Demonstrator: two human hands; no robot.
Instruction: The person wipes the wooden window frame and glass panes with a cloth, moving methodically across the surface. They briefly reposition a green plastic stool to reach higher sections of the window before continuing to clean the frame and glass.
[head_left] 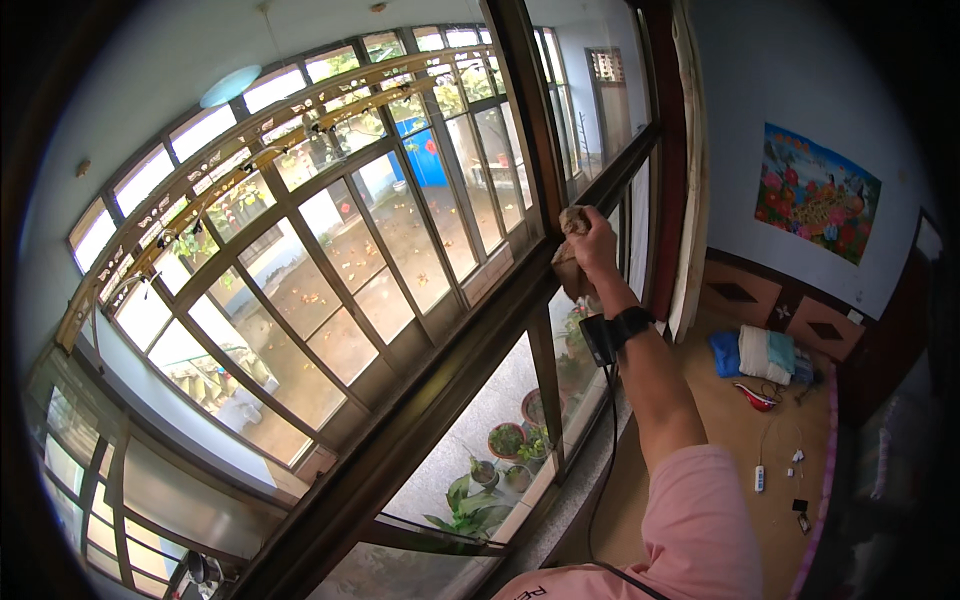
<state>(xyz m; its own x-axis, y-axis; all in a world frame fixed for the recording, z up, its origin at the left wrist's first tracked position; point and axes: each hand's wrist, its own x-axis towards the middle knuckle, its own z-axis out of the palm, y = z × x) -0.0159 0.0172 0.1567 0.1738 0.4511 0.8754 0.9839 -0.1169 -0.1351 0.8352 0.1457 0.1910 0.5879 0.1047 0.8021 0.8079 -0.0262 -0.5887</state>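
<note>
My right hand [594, 245] is raised and closed around a crumpled brown cloth [568, 268]. Part of the cloth bunches up above my fingers, and the rest hangs below them. It is at the dark window frame [440, 345], near where an upright post meets the long crossbar. A black device on a band [612, 335] is strapped round my right wrist, and a black cable runs down from it. Glass panes lie on both sides of the crossbar. My left hand does not show.
Beyond the lower pane stand several potted plants [506, 440]. A pale curtain [690, 200] hangs right of the window. Folded bedding [765, 355], a red-and-white object [755, 397] and a white power strip [759, 478] lie on the tan surface below right.
</note>
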